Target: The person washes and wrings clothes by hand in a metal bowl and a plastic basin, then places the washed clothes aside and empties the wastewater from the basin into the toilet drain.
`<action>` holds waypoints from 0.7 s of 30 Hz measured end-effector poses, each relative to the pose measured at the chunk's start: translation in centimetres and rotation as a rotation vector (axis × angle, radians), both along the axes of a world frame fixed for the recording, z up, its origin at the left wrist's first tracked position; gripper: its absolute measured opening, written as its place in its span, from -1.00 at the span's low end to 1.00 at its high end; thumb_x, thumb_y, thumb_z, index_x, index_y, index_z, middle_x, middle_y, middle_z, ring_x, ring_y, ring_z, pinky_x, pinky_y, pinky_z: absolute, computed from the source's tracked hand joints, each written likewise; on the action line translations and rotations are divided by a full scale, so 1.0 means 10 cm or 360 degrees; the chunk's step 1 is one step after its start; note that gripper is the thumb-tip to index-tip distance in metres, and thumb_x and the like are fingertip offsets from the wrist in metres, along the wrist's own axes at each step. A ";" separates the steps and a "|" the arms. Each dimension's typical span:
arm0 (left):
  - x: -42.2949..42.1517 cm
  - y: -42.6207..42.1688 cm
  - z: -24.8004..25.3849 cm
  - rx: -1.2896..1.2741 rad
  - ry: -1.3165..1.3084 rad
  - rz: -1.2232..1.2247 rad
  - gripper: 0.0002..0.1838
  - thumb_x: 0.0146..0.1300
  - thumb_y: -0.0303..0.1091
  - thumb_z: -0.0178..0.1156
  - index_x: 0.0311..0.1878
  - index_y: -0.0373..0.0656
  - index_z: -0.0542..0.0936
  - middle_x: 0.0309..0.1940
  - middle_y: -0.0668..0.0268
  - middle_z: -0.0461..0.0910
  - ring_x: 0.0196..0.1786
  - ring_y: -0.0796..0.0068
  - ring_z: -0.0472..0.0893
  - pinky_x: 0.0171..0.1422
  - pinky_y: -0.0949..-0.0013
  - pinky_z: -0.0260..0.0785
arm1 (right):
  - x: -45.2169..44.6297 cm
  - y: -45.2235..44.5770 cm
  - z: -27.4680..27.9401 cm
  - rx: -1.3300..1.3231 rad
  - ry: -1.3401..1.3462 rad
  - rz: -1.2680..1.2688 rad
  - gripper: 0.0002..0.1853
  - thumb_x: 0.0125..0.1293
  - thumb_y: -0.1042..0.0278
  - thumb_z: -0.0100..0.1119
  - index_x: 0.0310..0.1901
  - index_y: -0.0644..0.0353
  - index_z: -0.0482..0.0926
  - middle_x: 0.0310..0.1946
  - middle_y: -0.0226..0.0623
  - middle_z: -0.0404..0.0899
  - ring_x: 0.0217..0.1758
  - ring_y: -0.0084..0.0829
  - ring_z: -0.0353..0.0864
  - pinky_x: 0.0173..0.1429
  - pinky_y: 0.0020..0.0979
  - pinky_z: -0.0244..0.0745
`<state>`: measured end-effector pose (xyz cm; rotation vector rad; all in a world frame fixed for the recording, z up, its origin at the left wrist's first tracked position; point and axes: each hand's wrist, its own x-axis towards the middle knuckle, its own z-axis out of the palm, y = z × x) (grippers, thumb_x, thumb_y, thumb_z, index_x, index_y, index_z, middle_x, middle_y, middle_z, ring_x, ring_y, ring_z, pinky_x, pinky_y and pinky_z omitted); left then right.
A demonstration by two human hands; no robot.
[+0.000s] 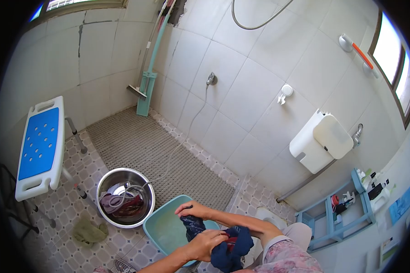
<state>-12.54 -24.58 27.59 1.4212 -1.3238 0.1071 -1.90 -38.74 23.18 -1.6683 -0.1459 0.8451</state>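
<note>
A wet dark navy garment (193,227) with a patch of red is bunched between my two hands, above the near side of the light-blue basin (157,227). My left hand (207,243) wraps round its middle, and a thick navy fold hangs below the fingers. Farther out, my right hand (193,210) grips the other end, its fingers partly curled over the cloth. Cloudy, pale liquid seems to lie in the basin. To the left stands a steel bowl (102,211) holding dark maroon cloth (130,208) and the end of a grey shower hose (168,166).
A blue-and-white shower seat (41,141) stands at left, near an olive cloth (90,230) on the tiled floor. A ribbed mat (136,141) runs along the wall. A mop (146,91) leans in the corner. At right are a toilet tank (312,141) and a blue shelf (337,232).
</note>
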 end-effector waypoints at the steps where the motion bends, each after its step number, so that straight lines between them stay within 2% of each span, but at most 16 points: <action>1: 0.00 0.00 -0.03 0.0032 -0.0029 -0.0007 -0.36 -0.11 -0.24 0.45 0.11 -0.18 0.50 0.05 0.08 0.58 0.06 0.00 0.61 0.17 0.09 0.44 | 0.02 0.05 0.05 -0.0068 -0.0149 0.0074 -0.68 0.24 0.33 0.23 -0.02 0.29 0.67 -0.19 -0.31 0.70 -0.11 -0.54 0.62 0.09 -0.50 0.49; 4: -0.04 -0.05 -0.19 0.0209 -0.0110 -0.0064 -0.37 -0.13 -0.30 0.41 0.11 -0.17 0.50 0.02 0.07 0.57 -0.01 -0.03 0.61 0.13 0.07 0.45 | 0.03 0.17 0.03 -0.0231 -0.0453 0.0297 -0.75 0.21 0.35 0.26 -0.10 0.24 0.71 -0.25 -0.32 0.71 -0.12 -0.55 0.63 0.09 -0.48 0.49; 8: -0.05 -0.12 -0.40 0.0456 -0.0116 -0.0176 -0.34 -0.19 -0.38 0.36 0.12 -0.16 0.47 -0.05 0.06 0.57 -0.06 -0.05 0.62 0.08 0.05 0.46 | -0.03 0.31 -0.17 -0.0324 -0.0644 0.0431 -0.78 0.19 0.35 0.27 -0.16 0.23 0.71 -0.27 -0.30 0.73 -0.14 -0.50 0.67 0.07 -0.41 0.52; 13: 0.02 -0.17 -0.70 0.0745 0.0002 -0.0295 -0.32 -0.20 -0.41 0.37 0.12 -0.15 0.45 -0.13 0.02 0.57 -0.12 -0.14 0.63 -0.01 0.03 0.50 | -0.10 0.44 -0.59 -0.0394 -0.0864 0.0313 -0.81 0.16 0.35 0.24 -0.21 0.19 0.71 -0.31 -0.27 0.74 -0.20 -0.44 0.71 -0.02 -0.38 0.56; 19: 0.16 -0.17 -0.69 0.1179 0.0394 -0.0476 -0.26 -0.20 -0.41 0.36 0.21 -0.17 0.45 0.07 -0.04 0.55 0.13 -0.12 0.56 0.23 0.02 0.40 | -0.17 0.47 -0.79 -0.0450 -0.0884 0.0144 -0.82 0.16 0.39 0.21 -0.22 0.19 0.71 -0.33 -0.26 0.74 -0.23 -0.41 0.71 -0.06 -0.38 0.57; 21: 0.18 -0.18 -0.80 0.0706 0.0256 -0.0420 -0.20 -0.20 -0.39 0.38 0.26 -0.14 0.42 0.13 -0.03 0.54 0.22 -0.06 0.53 0.30 0.06 0.38 | -0.20 0.47 -0.83 -0.0488 -0.0826 0.0103 -0.82 0.15 0.41 0.21 -0.21 0.19 0.71 -0.33 -0.26 0.74 -0.24 -0.40 0.71 -0.07 -0.37 0.57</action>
